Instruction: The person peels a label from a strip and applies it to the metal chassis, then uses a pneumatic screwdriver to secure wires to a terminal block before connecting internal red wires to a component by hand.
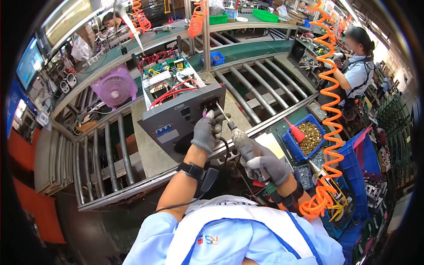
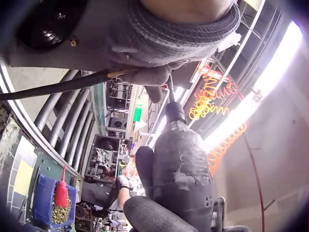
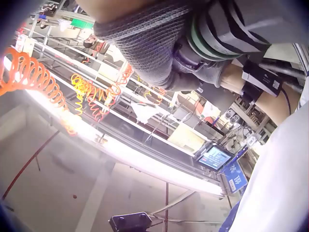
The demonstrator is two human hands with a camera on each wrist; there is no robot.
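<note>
Roller conveyor (image 1: pixel 125 150): cylindrical metal rollers in a metal frame; flat board laid across, carrying the open-top elec. chassis (image 1: pixel 183 124). Chassis: dk. grey sheet-metal panel facing the wearer, w/ blue sockets, pale label and round dk. opening low down; green PCBs plus red and yellow wiring exposed up top. Purple fan (image 1: pixel 113 89), round slotted grille in squarish housing, stands well apart to the left.

Power screwdriver (image 1: pixel 241 142): cylindrical body, worn and scuffed, pale patches on surface, angled up to upper RH corner of panel. Right hand (image 1: pixel 270 164), grey knit glove w/ ribbed cuff: fingers curled round driver body, closed on it. Left hand (image 1: pixel 206 132), same glove type: at panel face by the terminals, fingers bent in close together, gripping black cable (image 2: pixel 58 89); exact finger gap n/v.

Blue plastic bin (image 1: pixel 293 148), rectangular, beside conveyor on wearer's right: holds loose brass-coloured screws (image 1: pixel 312 138). Red bottle (image 1: pixel 297 133), smooth, w/ thin pointed nozzle, lies on top of them.

Cable: smooth, round jacket, runs from LH fingers. Driver bit (image 2: pixel 171 89): slim metal shaft, passes just beside LH fingertips; tip contact can't be confirmed. Small purple lug (image 1: pixel 205 113) shows at LH fingertips.
</note>
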